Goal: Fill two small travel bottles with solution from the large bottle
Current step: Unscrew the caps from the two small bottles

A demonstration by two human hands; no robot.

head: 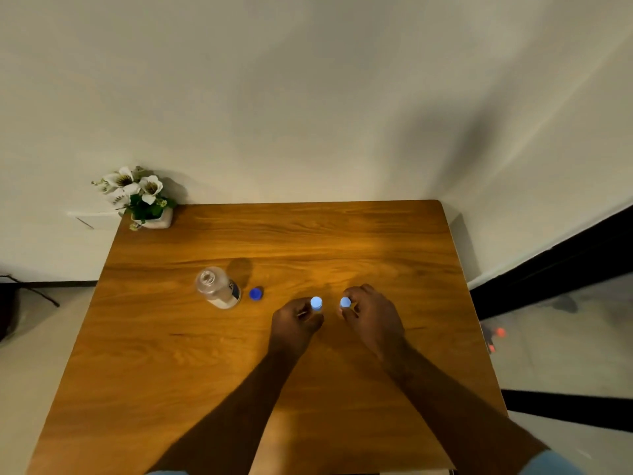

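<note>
A large clear bottle (pixel 219 289) with a dark label stands uncapped on the wooden table (pixel 171 371), left of centre. Its dark blue cap (pixel 255 293) lies just to its right. Two small travel bottles with pale blue caps stand side by side in the middle of the table. My left hand (pixel 294 323) grips the left small bottle (pixel 316 302). My right hand (pixel 373 313) grips the right small bottle (pixel 345 302). Both bottle bodies are mostly hidden by my fingers.
A white pot with white flowers (pixel 144 197) stands at the table's far left corner against the wall. The table's right edge borders a floor with a dark strip (pixel 548 269).
</note>
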